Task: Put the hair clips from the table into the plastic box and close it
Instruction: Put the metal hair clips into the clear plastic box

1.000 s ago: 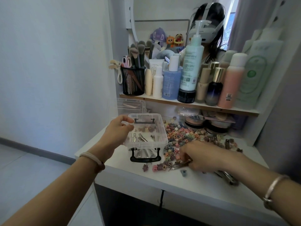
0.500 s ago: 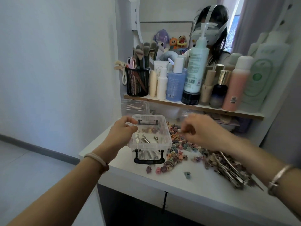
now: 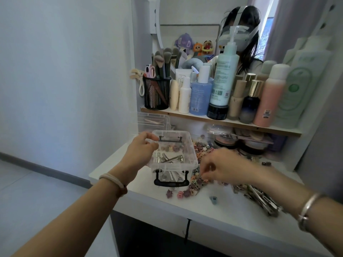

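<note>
Labels on the shelf bottles [image 3: 224, 80] are too blurred for me to read. My left hand [image 3: 141, 151] grips the plastic box [image 3: 178, 164] by its left rim; the box sits open on the counter [image 3: 213, 216], metal clips inside. Right of the box, my right hand [image 3: 222, 166] is blurred over the hair clips [image 3: 196, 184]; I cannot tell whether its curled fingers hold one.

The scene is dimly and evenly lit with a cool, bluish cast. The brightest patch is seen in the mirror [image 3: 194, 25], at its upper right, where daylight is reflected. Soft shadow is cast beneath the desk [image 3: 232, 216]. Motion blur is shown on the right hand [image 3: 225, 166]. Straight lines are bowed toward the frame edges by wide-angle distortion.
</note>
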Demonstrator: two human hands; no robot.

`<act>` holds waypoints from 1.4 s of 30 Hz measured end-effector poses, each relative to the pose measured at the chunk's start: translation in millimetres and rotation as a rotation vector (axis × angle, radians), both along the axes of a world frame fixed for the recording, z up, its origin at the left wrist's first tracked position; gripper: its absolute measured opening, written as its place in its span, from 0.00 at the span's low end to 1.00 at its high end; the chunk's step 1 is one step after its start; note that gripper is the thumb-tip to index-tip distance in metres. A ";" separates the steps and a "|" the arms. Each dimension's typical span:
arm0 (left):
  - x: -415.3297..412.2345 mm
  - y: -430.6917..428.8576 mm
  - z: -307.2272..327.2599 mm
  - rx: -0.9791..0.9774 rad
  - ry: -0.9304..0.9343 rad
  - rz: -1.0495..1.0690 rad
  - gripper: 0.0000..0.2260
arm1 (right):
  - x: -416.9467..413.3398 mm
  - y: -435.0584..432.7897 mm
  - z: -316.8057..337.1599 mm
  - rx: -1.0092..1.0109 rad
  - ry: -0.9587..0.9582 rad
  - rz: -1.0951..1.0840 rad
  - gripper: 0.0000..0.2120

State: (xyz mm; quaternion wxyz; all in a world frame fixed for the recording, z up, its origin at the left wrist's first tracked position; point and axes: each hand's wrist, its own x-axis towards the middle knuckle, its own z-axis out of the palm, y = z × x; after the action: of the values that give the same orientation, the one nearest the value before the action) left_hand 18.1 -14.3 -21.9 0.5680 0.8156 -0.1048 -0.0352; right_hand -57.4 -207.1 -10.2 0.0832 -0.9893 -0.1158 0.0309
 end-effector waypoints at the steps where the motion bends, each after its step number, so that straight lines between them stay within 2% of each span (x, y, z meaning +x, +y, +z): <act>1: -0.1 -0.9 -0.2 -0.002 0.001 0.001 0.04 | -1.0 1.2 -8.4 -0.045 0.047 0.018 0.07; 6: -0.5 -2.3 0.1 -0.004 0.009 -0.001 0.04 | 5.5 1.5 -28.5 -0.175 0.019 0.039 0.08; 13: -1.3 -6.0 0.6 0.003 0.019 -0.010 0.08 | 1.8 -16.1 -18.8 -0.151 0.020 -0.001 0.04; 16: -1.0 -9.9 0.2 0.003 0.022 -0.016 0.08 | 1.1 -17.8 6.6 0.055 -0.176 -0.047 0.10; 19: -1.7 -17.2 0.7 -0.002 0.025 -0.030 0.05 | 2.6 -4.8 31.3 0.318 -0.341 -0.039 0.04; 20: -2.2 -19.0 0.9 -0.005 0.025 -0.033 0.04 | 4.1 0.5 36.0 0.328 -0.335 -0.017 0.03; 23: -3.9 -24.6 1.9 -0.015 0.025 -0.044 0.04 | 7.8 -0.4 36.6 0.257 -0.312 -0.027 0.10; 25: -4.0 -26.3 2.2 -0.018 0.027 -0.044 0.04 | 4.4 -15.0 33.1 0.224 -0.277 -0.102 0.07; 29: -3.8 -27.2 1.7 -0.022 0.024 -0.040 0.04 | -11.7 -39.2 15.1 -0.061 0.115 -0.170 0.07; 32: -4.6 -27.3 1.8 -0.020 0.027 -0.036 0.04 | -19.8 -39.7 0.4 -0.199 0.249 -0.174 0.11; 35: -5.3 -26.6 2.6 -0.013 0.030 -0.045 0.06 | -19.6 -36.4 -8.7 -0.222 0.234 -0.168 0.10; 42: -3.9 -23.4 1.9 0.020 -0.010 -0.044 0.04 | -15.3 -33.6 -13.1 -0.113 0.151 -0.158 0.09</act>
State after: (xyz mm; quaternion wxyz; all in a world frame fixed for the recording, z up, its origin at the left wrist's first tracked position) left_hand 14.2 -37.7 -20.0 0.5583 0.8189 -0.1255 -0.0446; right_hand -72.7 -240.7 -23.2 0.0377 -0.9933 -0.0289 0.1051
